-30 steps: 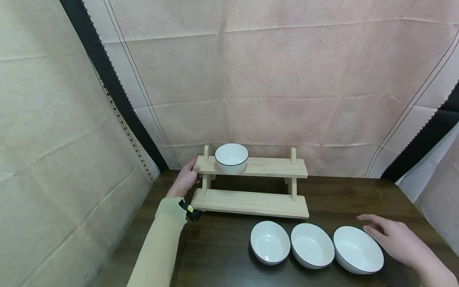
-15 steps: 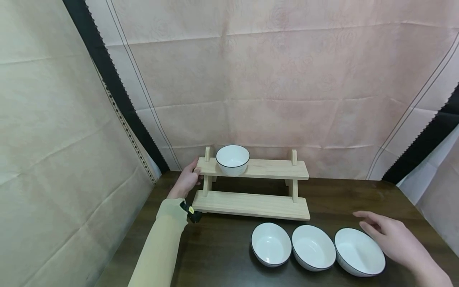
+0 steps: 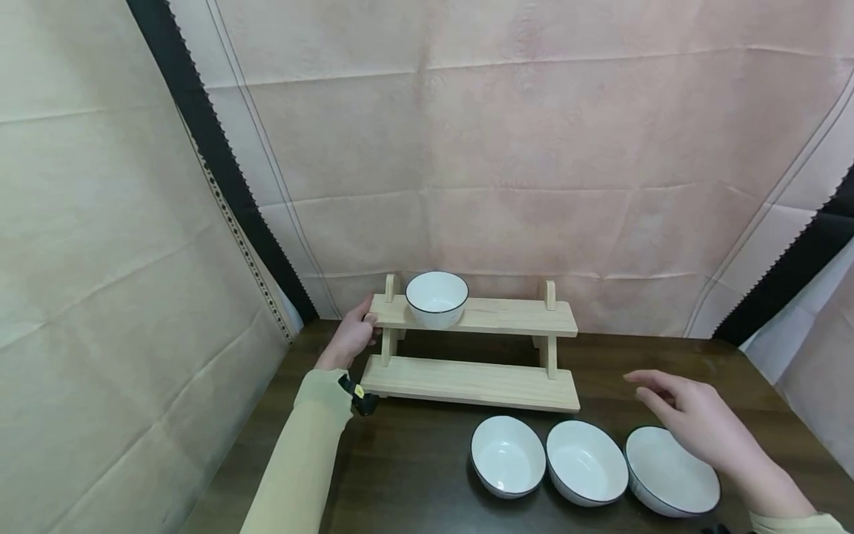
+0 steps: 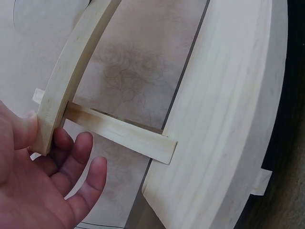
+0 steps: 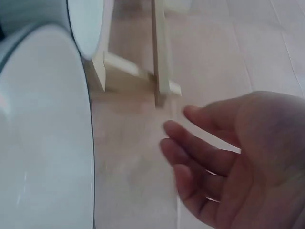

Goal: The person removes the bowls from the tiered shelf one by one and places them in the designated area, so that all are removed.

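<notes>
A two-tier wooden shelf [image 3: 467, 382] stands at the back of the dark table. My left hand [image 3: 350, 337] grips the left end of its upper board, thumb on one face and fingers curled under it, as the left wrist view shows. On the upper board, towards the left, sits a white bowl [image 3: 437, 297] with a dark rim. Three more white bowls stand in a row in front: a left one [image 3: 508, 454], a middle one [image 3: 587, 461] and a right one [image 3: 670, 471]. Above the right bowl hovers my right hand [image 3: 694, 419], fingers loosely bent and holding nothing.
The dark wooden table [image 3: 400, 460] ends at a patterned cloth backdrop [image 3: 534, 148]. Another pale cloth [image 3: 120, 259] hangs along the left side. Upright pegs of the shelf stick up above its top board near both ends.
My right hand has moved left and away from me, from beside the right bowl to over its far edge. The left hand keeps its grip; the view has shifted slightly.
</notes>
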Available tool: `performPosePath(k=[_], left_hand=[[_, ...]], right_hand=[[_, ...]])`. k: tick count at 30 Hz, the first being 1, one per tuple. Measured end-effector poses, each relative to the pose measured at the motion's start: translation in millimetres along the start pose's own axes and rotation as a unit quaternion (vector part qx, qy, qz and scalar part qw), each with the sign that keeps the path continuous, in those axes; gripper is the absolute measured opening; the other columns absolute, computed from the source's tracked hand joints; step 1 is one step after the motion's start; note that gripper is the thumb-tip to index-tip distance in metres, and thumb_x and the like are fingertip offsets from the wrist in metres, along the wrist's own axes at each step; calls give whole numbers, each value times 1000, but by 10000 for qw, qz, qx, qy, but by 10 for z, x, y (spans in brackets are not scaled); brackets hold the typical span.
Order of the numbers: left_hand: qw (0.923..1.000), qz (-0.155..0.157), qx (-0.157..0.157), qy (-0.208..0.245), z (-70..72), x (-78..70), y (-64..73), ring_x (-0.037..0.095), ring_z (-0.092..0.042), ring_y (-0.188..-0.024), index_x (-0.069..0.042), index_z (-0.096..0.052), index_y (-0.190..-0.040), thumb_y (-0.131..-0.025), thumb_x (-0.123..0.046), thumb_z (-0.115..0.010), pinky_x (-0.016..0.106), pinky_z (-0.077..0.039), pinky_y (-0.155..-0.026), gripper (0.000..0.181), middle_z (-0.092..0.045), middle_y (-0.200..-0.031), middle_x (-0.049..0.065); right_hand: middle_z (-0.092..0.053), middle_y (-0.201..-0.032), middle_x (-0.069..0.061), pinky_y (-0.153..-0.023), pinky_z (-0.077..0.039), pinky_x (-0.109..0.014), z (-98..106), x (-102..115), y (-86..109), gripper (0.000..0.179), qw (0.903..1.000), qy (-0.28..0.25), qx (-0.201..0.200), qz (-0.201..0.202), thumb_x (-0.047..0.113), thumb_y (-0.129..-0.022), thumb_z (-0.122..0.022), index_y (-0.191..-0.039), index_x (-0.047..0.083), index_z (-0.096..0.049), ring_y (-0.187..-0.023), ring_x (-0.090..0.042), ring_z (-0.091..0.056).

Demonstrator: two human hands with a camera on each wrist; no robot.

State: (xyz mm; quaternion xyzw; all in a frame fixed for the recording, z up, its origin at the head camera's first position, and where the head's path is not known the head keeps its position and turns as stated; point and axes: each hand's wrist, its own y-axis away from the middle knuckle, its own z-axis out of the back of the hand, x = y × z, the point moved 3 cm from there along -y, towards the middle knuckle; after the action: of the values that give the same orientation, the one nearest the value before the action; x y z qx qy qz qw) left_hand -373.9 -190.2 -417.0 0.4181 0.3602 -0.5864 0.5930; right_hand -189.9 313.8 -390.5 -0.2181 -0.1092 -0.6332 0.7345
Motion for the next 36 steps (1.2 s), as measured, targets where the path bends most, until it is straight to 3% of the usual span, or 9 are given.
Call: performPosePath(k=[4,8,15,19,26,36], left_hand=[[10000,-29,1,7,-7,-11,10,31,-48,-103,-30,-13,-151,-100,-20,-33,51,-42,-94,56,-43,-135,10],[10000,-45,-4,-51,-12,-9,22,30,-49,-103,-30,-12,-151,-99,-19,-33,50,-43,-93,57,-43,-134,10],[9997,-128,-45,-203,-13,-6,6,29,-50,-100,-28,-13,-151,-98,-17,-34,32,-45,-74,59,-45,-134,9],[9998,-81,-24,-200,-8,-14,3,31,-50,-102,-28,-13,-151,-98,-18,-35,32,-44,-74,59,-44,-135,9],[10000,62,16,-53,15,-21,6,36,-47,-112,-29,-13,-151,-100,-20,-34,51,-41,-94,56,-41,-139,10],[9999,69,27,-71,2,-7,-1,39,-46,-114,-29,-13,-151,-100,-20,-34,51,-42,-94,56,-41,-138,11]], right_hand=[[-68,-99,2,-56,-44,-24,-41,215,-96,30,9991,-147,-361,170,44,-96,-46,-119,30,-60,-75,-10,-57],[-69,-95,3,-51,-41,-23,-92,421,-193,25,9968,-475,-596,234,39,-96,-48,-116,31,-61,-70,-9,-55],[-67,-87,6,-46,-40,-24,-229,665,-389,21,9908,-935,-944,244,32,-97,-49,-111,30,-63,-64,-11,-53],[-65,-87,3,-50,-44,-25,-342,794,-513,22,9895,-1227,-737,210,30,-97,-48,-112,28,-63,-70,-15,-55],[-64,-84,2,-51,-47,-31,-451,1166,-840,27,9842,-1730,-344,144,36,-93,-52,-119,30,-58,-68,-19,-57],[-63,-87,1,-59,-49,-30,-482,1607,-1352,48,9842,-1716,-418,107,48,-88,-56,-131,26,-51,-75,-17,-59]])
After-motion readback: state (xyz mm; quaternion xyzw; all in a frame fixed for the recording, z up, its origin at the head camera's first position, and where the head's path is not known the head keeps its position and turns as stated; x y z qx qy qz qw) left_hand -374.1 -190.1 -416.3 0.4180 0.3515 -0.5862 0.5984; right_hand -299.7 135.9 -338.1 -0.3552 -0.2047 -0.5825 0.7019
